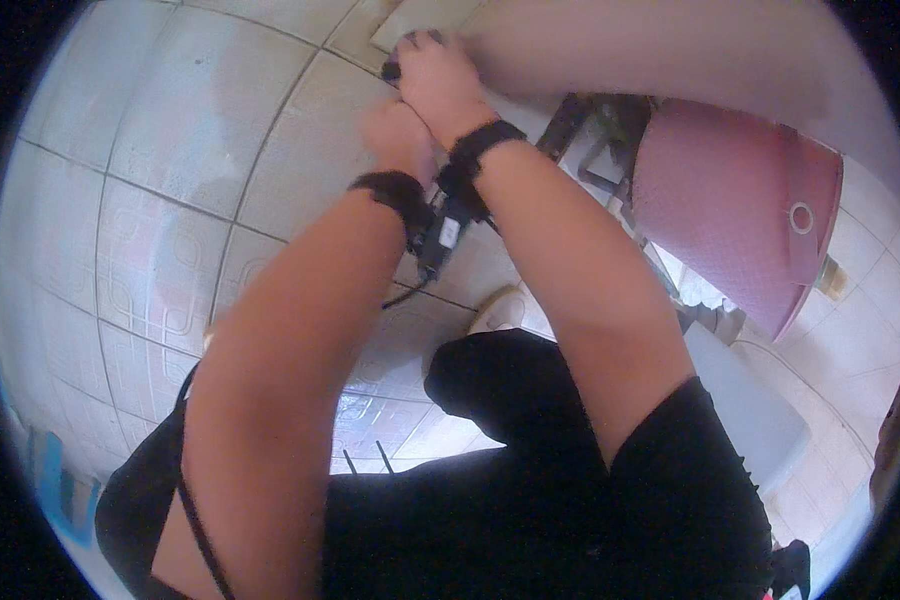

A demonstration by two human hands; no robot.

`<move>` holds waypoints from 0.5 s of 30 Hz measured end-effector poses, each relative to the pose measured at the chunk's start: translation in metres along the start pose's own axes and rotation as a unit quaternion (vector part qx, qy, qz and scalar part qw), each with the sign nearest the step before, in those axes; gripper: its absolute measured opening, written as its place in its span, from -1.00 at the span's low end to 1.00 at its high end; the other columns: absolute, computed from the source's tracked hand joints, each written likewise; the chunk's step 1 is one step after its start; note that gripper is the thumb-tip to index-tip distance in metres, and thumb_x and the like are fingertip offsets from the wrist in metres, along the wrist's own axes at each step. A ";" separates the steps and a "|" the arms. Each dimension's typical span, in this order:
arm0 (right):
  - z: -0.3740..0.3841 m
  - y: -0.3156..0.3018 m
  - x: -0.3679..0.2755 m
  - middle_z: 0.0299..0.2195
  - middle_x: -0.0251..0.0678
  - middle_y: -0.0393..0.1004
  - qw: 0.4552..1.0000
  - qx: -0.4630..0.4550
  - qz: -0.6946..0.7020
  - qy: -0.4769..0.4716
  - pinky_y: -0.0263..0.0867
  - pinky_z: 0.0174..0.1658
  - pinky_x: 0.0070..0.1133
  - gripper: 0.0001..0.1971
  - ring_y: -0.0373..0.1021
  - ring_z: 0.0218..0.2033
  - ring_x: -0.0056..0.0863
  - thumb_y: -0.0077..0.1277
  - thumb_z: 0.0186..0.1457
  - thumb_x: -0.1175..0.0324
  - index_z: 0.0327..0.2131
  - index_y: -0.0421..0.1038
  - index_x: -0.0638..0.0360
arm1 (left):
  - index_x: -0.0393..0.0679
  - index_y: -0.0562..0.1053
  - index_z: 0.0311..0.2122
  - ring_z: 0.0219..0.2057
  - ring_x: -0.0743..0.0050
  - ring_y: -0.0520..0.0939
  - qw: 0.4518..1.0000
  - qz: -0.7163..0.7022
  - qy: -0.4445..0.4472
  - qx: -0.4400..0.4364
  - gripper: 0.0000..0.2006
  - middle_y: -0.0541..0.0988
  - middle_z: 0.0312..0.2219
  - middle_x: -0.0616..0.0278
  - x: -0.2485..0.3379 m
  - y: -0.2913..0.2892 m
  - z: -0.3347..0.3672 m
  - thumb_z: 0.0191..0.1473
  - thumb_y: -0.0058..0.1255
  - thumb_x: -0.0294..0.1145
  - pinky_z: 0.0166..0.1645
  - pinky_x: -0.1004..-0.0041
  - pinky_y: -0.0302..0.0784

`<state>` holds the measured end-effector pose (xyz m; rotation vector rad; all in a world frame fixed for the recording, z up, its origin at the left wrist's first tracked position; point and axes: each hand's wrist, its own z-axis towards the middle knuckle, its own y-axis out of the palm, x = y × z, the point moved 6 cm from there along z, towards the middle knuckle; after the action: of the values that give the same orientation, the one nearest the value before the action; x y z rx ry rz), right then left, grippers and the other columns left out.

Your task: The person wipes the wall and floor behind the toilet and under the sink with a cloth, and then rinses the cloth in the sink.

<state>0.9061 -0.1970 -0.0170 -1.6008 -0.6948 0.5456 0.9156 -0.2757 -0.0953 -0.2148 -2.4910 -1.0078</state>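
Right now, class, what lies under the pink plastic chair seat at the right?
Under the pink plastic chair seat show dark chair legs and pale floor tiles. The seat covers most of the frame and the floor directly below it, so that part cannot be seen.

My single head-worn fisheye looks steeply down from close above my own forearms toward the tiled floor (170, 150). Straight lines bend near its dark round rim.

A pink stool (730, 215) stands tilted on the pale tiled floor (170, 150), just beside a dark metal frame (595, 140). A white shoe (498, 310) rests on the tiles near it, and something blue (55, 480) lies at the far left edge.
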 end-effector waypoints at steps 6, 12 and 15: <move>-0.088 0.000 0.052 0.04 -0.26 0.43 0.995 -0.060 0.030 0.068 0.38 0.04 -0.29 -0.53 0.35 -0.02 -0.04 0.11 -0.13 0.40 -0.03 0.46 0.05 | -0.36 0.60 -0.31 -0.41 0.25 0.64 0.971 0.181 -0.044 0.147 -0.79 0.63 -0.45 0.02 -0.060 0.007 -0.058 -0.05 -0.03 -0.58 -0.24 0.37 0.53; -0.138 0.008 0.123 -0.16 -0.09 0.54 0.953 -0.083 0.118 0.266 0.42 -0.03 -0.28 -0.65 0.46 -0.13 -0.03 0.01 -0.02 0.38 -0.09 0.45 0.11 | -0.33 0.60 -0.27 -0.34 0.18 0.66 0.923 0.374 -0.075 0.049 -0.78 0.65 -0.41 -0.03 -0.070 0.051 -0.080 -0.07 0.04 -0.54 -0.17 0.30 0.54; -0.152 -0.011 0.148 -0.20 0.04 0.54 0.910 0.089 0.117 0.387 0.40 -0.02 -0.29 -0.71 0.48 -0.12 -0.03 -0.04 -0.02 0.38 -0.20 0.50 0.26 | -0.32 0.56 -0.18 -0.34 0.23 0.65 0.918 0.396 0.003 -0.009 -0.73 0.65 -0.34 0.02 -0.069 0.075 -0.074 -0.04 0.12 -0.48 -0.20 0.34 0.55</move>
<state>1.1150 -0.1985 0.0215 -1.5629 0.1426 0.0997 1.0243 -0.2710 -0.0330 -1.1122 -2.0529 -0.6631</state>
